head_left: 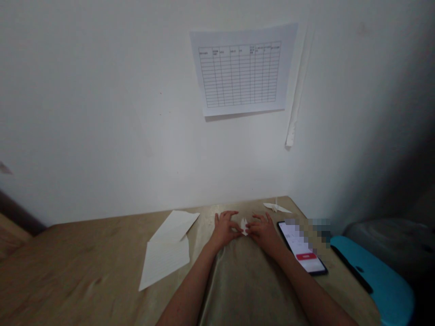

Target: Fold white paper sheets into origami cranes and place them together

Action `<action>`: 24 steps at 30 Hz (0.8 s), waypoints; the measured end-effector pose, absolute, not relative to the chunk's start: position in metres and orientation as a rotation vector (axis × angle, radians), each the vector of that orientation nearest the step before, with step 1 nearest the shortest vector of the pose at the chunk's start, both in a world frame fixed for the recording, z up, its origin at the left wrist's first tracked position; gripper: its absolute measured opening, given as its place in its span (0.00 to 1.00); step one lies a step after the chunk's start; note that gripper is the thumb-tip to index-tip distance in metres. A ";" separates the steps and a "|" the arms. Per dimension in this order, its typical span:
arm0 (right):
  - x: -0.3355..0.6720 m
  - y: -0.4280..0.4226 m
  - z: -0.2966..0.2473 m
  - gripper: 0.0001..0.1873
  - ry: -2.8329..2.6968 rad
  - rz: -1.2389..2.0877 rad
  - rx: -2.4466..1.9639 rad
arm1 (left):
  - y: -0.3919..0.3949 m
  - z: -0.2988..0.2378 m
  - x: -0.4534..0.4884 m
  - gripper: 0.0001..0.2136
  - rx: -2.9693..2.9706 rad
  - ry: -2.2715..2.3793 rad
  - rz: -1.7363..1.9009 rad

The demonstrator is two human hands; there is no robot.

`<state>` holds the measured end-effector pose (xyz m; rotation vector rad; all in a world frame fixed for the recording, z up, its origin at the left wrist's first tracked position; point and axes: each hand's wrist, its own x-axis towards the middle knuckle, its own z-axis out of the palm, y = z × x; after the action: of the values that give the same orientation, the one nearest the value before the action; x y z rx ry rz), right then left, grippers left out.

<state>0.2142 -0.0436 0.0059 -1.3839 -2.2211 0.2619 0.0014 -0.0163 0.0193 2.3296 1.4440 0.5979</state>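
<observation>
Between my two hands is a small piece of folded white paper (244, 226), narrow and pointed at the top. My left hand (225, 229) pinches its left edge between thumb and a finger, the other fingers raised and bent. From the other side my right hand (264, 230) grips the right edge with its fingertips. Just beyond my right hand, near the wall, lies a white folded paper crane (277, 207) with its wings spread. Two sheets of lined paper (166, 260) overlap on the table to the left of my left hand.
A phone (302, 249) with a lit screen lies right of my right forearm. Past the table's right edge is a turquoise rounded object (377, 276). The brown-covered table (84, 271) meets a white wall, where a printed grid sheet (243, 74) hangs.
</observation>
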 end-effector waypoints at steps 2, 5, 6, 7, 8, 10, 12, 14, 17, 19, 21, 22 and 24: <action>0.214 -0.044 0.006 0.10 -2.223 0.261 -1.395 | -0.017 0.020 0.001 0.04 2.348 1.435 0.582; 0.214 -0.044 0.006 0.10 -2.210 0.286 -1.417 | -0.016 0.020 0.000 0.04 2.366 1.427 0.568; 0.214 -0.044 0.006 0.10 -2.199 0.292 -1.422 | -0.015 0.019 0.000 0.04 2.370 1.427 0.564; 0.213 -0.045 0.005 0.10 -2.186 0.295 -1.425 | -0.015 0.019 0.000 0.04 2.374 1.430 0.559; 0.213 -0.045 0.005 0.11 -2.174 0.297 -1.426 | -0.015 0.019 0.000 0.04 2.377 1.433 0.552; 0.213 -0.046 0.004 0.12 -2.160 0.296 -1.426 | -0.015 0.019 0.000 0.04 2.383 1.441 0.535; 0.212 -0.046 0.004 0.13 -2.167 0.296 -1.433 | -0.015 0.019 0.000 0.04 2.385 1.451 0.516; 0.212 -0.047 0.006 0.13 -2.181 0.300 -1.464 | -0.015 0.020 0.000 0.04 2.385 1.462 0.496; 0.209 -0.048 0.010 0.13 -2.204 0.297 -1.528 | -0.016 0.023 0.001 0.05 2.357 1.487 0.435; 0.208 -0.048 0.013 0.13 -2.212 0.279 -1.555 | -0.017 0.026 0.002 0.05 2.329 1.509 0.386; 0.206 -0.049 0.014 0.13 -2.208 0.263 -1.569 | -0.017 0.027 0.003 0.06 2.312 1.519 0.344; 0.205 -0.049 0.014 0.13 -2.203 0.255 -1.572 | -0.017 0.028 0.004 0.07 2.307 1.523 0.328; 0.203 -0.049 0.012 0.14 -2.183 0.233 -1.571 | -0.017 0.027 0.006 0.08 2.300 1.528 0.303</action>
<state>0.2027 -0.0492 0.0123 -1.5714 -2.1827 0.2330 0.0064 -0.0165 0.0272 2.3004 1.5284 0.3033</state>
